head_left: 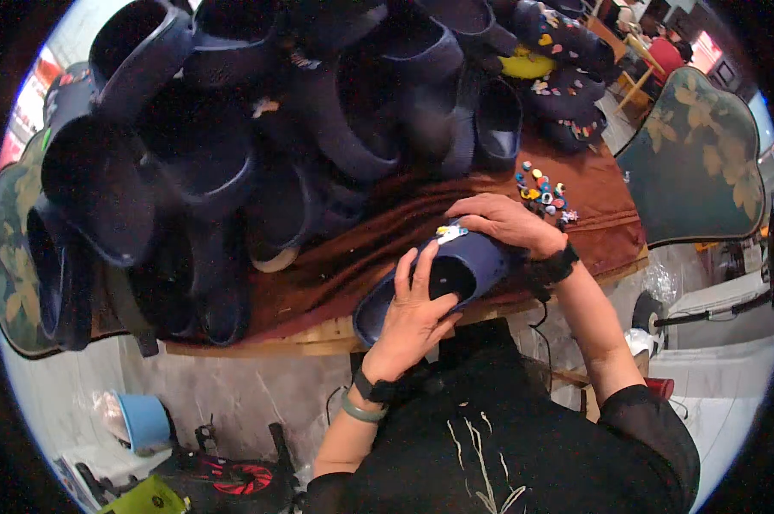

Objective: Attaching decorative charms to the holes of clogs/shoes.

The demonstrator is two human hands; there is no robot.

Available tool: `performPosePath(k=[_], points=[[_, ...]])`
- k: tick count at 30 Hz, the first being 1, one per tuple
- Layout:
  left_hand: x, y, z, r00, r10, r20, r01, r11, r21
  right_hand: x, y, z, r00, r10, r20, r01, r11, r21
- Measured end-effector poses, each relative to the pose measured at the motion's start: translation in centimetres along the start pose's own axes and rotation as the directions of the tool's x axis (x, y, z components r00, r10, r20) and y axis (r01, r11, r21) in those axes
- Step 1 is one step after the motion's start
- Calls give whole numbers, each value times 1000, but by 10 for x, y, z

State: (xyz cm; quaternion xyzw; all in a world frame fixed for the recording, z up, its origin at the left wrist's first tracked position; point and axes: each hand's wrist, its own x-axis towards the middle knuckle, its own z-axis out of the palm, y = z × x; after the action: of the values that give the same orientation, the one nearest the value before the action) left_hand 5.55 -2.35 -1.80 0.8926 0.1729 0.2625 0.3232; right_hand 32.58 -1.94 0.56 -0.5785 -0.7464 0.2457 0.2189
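A navy blue clog lies tilted at the front edge of the cloth-covered table, between my two hands. My left hand grips it across the foot opening, some fingers reaching toward the upper and others bent inside. Over the toe end curves my right hand, holding the shoe from its far side, with its fingertips beside a charm. That small white charm, with yellow and blue parts, sits on the clog's upper. The undersides of the right fingers are hidden. Several loose colourful charms lie just beyond my right hand.
Many dark clogs are heaped across the left and back of the table. Decorated clogs stand at the back right. The brown cloth is wrinkled. A chair is at the right; a blue bucket is on the floor.
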Motion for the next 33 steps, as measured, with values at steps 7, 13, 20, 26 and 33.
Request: performPosePath(k=[7, 13, 20, 26, 33], points=[[8, 5, 0, 999, 36, 13, -37, 998, 50, -2, 8, 20, 971, 146, -191, -193, 946, -258], [2, 6, -7, 997, 30, 72, -42, 985, 169, 25, -12, 55, 983, -107, -147, 99, 993, -64], [0, -3, 1, 989, 146, 28, -148, 980, 136, 20, -15, 58, 927, 19, -375, 39, 989, 145], [-15, -35, 16, 999, 28, 24, -29, 999, 31, 19, -11, 45, 962, 75, -262, -2, 963, 269], [-2, 7, -8, 992, 106, 69, -117, 980, 163, 11, -33, 51, 878, 110, -465, -84, 993, 77]])
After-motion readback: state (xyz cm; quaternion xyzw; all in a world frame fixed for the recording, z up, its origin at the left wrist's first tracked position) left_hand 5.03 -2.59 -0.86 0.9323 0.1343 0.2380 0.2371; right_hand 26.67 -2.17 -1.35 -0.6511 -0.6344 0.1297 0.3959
